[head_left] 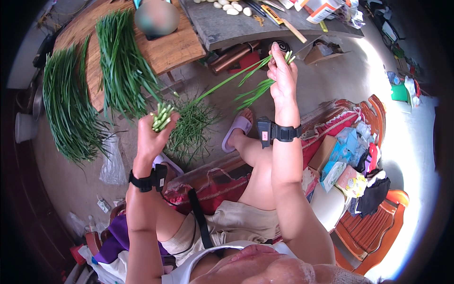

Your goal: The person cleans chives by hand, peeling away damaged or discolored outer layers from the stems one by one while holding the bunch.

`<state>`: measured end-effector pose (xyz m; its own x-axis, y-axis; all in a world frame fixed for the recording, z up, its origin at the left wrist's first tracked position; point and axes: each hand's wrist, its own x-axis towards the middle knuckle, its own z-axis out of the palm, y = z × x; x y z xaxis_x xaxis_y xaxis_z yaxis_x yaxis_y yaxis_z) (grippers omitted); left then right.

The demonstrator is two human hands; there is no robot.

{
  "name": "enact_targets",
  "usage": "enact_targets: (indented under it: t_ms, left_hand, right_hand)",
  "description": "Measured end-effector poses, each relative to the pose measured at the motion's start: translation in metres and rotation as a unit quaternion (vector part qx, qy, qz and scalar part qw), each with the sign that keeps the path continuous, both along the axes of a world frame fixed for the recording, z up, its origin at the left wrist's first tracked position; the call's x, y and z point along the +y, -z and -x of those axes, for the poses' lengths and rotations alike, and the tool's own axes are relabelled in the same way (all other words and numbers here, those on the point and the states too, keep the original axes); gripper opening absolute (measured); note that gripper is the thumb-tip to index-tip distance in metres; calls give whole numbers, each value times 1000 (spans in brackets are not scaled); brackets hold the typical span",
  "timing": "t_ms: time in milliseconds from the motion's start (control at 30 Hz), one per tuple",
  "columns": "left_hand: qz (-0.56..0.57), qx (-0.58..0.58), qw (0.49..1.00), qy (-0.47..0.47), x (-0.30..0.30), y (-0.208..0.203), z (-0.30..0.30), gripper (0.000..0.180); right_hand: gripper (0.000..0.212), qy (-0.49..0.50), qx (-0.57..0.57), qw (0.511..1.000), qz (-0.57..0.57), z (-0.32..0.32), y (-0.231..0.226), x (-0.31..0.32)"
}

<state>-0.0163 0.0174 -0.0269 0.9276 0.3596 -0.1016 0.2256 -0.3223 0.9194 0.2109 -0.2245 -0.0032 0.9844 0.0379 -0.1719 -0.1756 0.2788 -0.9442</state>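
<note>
My left hand (153,135) is closed around a bunch of chive stalks, their pale ends (163,117) pointing up. Where the leaves of that bunch run cannot be told, as the hand hides them. My right hand (283,78) is raised at the right, its fingers pinched on a few thin chives (257,92) whose pale ends stick out beside the fingertips. One long green stalk (227,80) stretches from the right fingers down toward the left. Two thick bundles of green chives lie on the wooden table, one at the left (68,104) and one nearer the middle (123,61).
A heap of loose green trimmings (191,130) lies on the floor between my feet and the wooden table (184,47). On a grey table (213,23) are white bulbs (231,10) and a wooden-handled tool (294,31). Boxes and clothes (350,165) crowd the bench at the right.
</note>
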Motion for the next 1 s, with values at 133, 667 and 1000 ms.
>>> enact_targets:
  t_ms: [133,667,1000]
  left_hand:
    - [26,0,999,-29,7,-3,2,17]
    - [145,-76,972,-170,5,-10,6,16]
    - [119,-49,989,-76,-29,-4,-23,21]
  right_hand:
    - [25,49,2,999,3,-6,-1,-11]
    - [27,-24,8,1000,17,15,-11,23]
    - [27,-200,12,979,47,86,1,97]
